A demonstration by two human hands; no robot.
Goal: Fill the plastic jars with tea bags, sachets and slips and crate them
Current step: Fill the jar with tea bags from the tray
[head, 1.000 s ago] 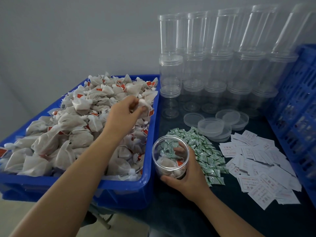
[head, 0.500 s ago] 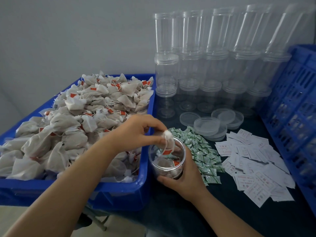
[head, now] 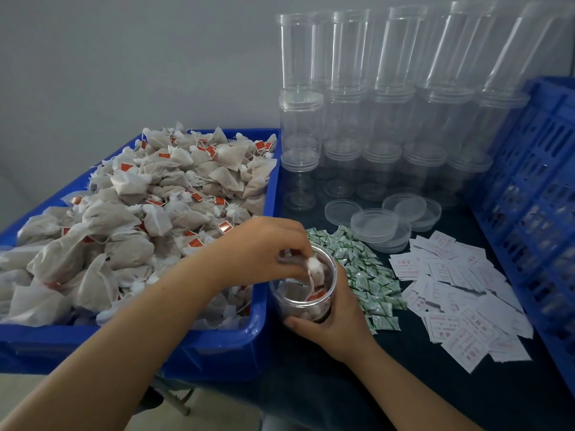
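Observation:
A clear plastic jar (head: 295, 301) stands on the dark table beside the blue tub, with a few tea bags inside. My right hand (head: 334, 320) grips the jar from its near right side. My left hand (head: 264, 247) is over the jar's mouth and pinches a white tea bag (head: 315, 269) whose string and red tag hang into the jar. The blue tub (head: 217, 353) on the left is heaped with tea bags (head: 149, 213). Green sachets (head: 367, 269) lie right of the jar, and white paper slips (head: 460, 290) lie further right.
Stacks of empty clear jars (head: 373, 119) stand against the wall at the back. Loose clear lids (head: 376, 227) lie in front of them. A blue slotted crate (head: 535, 213) stands along the right edge of the table.
My left hand picked a tea bag from the tub, carried it right to the jar and now lowers it into the mouth. My right hand has kept hold of the jar.

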